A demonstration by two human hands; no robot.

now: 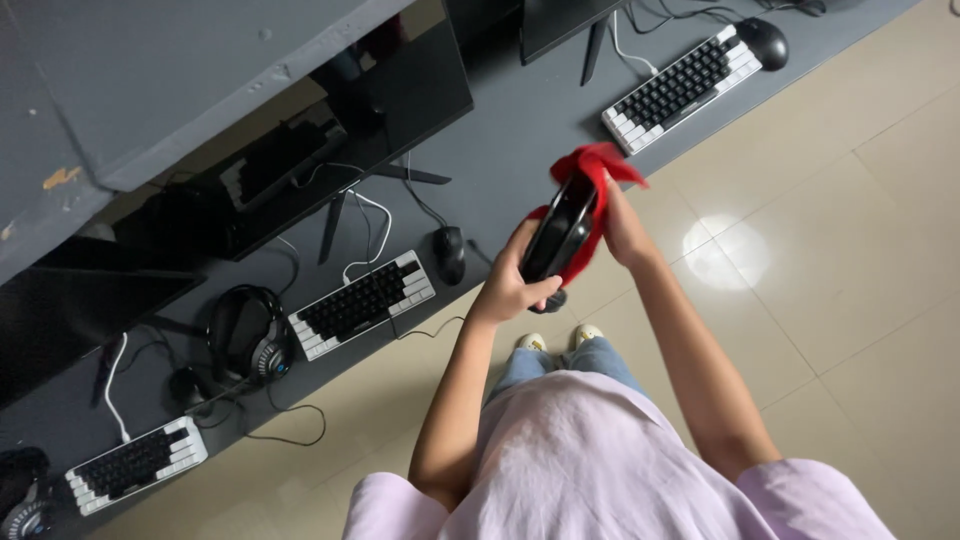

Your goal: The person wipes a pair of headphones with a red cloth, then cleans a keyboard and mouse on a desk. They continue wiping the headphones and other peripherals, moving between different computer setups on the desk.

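Both arms out front: left hand (pixel 512 285) grips black headset (pixel 558 235), right hand (pixel 622 225) presses red cloth (pixel 598 165) on it

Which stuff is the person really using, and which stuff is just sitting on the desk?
In use:
- headset, held by the left hand
- red cloth, pressed on it by the right hand

Just lying about:
- keyboards
- mouse
- another headset
- monitors
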